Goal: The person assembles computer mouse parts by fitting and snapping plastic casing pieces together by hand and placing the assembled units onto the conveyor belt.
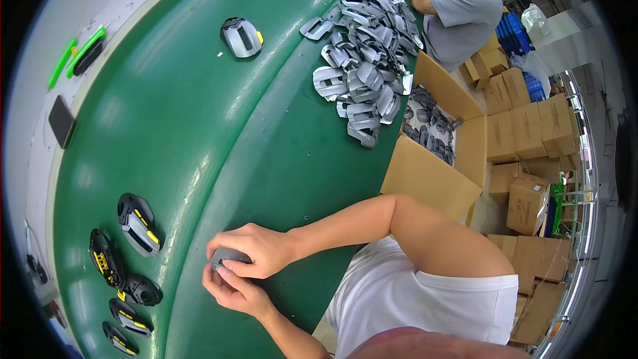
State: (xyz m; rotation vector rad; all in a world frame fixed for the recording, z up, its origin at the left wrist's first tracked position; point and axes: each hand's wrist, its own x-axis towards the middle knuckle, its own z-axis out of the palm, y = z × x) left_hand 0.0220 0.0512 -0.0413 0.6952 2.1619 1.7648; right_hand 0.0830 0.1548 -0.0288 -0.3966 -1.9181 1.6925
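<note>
- Gray plastic part [229, 257] is sitting between your two hands, low down near you, right at the near edge of the green belt [199, 126].
- Your right hand [256, 249] is lying over the top of the gray plastic part, and its fingers are curling down around it and gripping it.
- Your left hand [232, 290] is cupping the part from below, with its fingers bent and pressing up against it.
- Most of the part is hiding under your fingers, so you are only seeing a small rounded bit of it.
- Black and yellow pieces [138, 224] are lying in a row on the belt to the left of your hands, a little way off from them.
- One gray piece with a yellow spot [241, 37] is lying alone far up the belt.
- A big pile of gray parts [365, 60] is lying on the far right side of the belt, well apart from your hands.
- An open cardboard box [432, 173] is standing just beside the belt on the right, with more dark parts inside.
- Another person in a gray shirt [465, 10] is working at the far end, past the pile.
- Stacked brown boxes [525, 133] are standing farther right on the floor.
</note>
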